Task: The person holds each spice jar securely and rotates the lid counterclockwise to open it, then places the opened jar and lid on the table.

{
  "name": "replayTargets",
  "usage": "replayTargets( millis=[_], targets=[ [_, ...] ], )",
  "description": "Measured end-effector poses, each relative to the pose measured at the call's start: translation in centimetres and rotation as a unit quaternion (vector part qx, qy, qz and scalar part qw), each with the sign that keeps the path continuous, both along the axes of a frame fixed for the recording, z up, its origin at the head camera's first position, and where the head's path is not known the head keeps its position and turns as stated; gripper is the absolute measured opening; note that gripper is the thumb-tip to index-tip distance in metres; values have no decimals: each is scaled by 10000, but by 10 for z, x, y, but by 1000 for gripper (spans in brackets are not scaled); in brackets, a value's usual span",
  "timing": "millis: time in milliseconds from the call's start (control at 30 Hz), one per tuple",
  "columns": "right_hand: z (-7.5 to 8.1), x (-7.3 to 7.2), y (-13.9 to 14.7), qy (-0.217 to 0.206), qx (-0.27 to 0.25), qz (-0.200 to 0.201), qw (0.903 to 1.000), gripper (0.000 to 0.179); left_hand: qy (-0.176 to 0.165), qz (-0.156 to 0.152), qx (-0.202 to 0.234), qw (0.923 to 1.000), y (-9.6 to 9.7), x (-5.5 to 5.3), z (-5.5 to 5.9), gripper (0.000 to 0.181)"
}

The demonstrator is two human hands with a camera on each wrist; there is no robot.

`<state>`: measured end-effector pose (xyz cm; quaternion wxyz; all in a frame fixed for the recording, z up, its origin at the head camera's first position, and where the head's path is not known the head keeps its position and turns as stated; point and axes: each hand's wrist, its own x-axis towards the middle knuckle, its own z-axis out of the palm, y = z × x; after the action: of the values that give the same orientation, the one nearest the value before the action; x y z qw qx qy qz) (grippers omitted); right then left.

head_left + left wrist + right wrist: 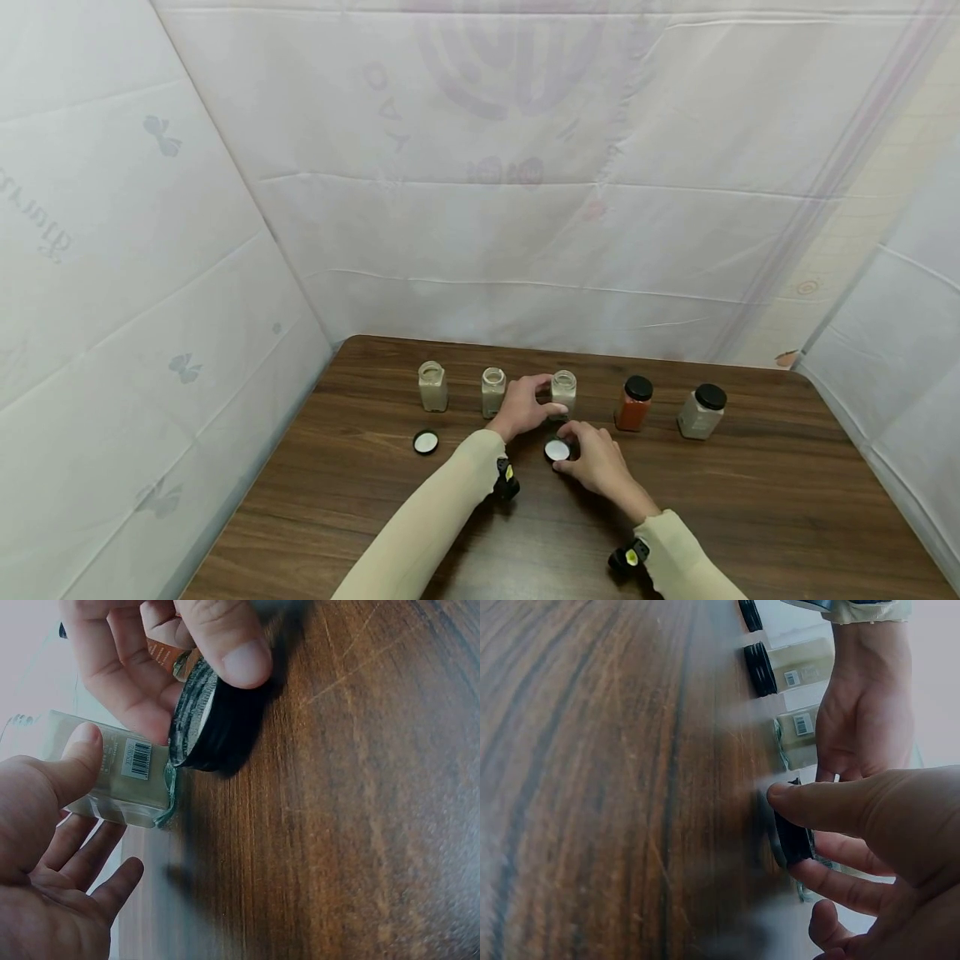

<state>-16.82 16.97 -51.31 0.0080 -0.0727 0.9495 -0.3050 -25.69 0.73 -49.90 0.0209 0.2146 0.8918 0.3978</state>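
My left hand (523, 407) grips an open glass jar (564, 387) with pale contents, standing upright on the table. In the left wrist view its thumb lies against the jar (120, 761) next to a barcode label, with fingers around the other side. Between thumb and fingers, my right hand (602, 460) pinches a black screw lid (557, 451), white inside facing up, just in front of that jar. From the right wrist, the thumb and fingertips press opposite sides of the lid (793, 834).
Two more open jars with pale contents stand leftward: a far-left jar (432, 387) and a middle jar (492, 392). A loose lid (425, 442) lies before them; another lid (760, 669) shows from the right wrist. Rightward stand a black-capped orange-red jar (633, 404) and a capped pale jar (702, 412).
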Motion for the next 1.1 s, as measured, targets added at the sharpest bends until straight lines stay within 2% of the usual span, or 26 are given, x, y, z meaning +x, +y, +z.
replayTargets(
  millis=[400, 700, 933, 1100],
  targets=[
    [3, 2, 0, -61, 99, 24, 9999, 40, -97, 2, 44, 9999, 0, 1, 1, 53],
    [4, 1, 2, -190, 171, 32, 9997, 41, -35, 10, -26, 10000, 0, 0, -1, 52],
    [4, 1, 2, -227, 178, 47, 9996, 41, -18, -12, 14, 10000, 0, 1, 1, 51],
    [3, 1, 2, -224, 205, 60, 9995, 41, -145, 7, 32, 9999, 0, 3, 3, 52]
  ],
)
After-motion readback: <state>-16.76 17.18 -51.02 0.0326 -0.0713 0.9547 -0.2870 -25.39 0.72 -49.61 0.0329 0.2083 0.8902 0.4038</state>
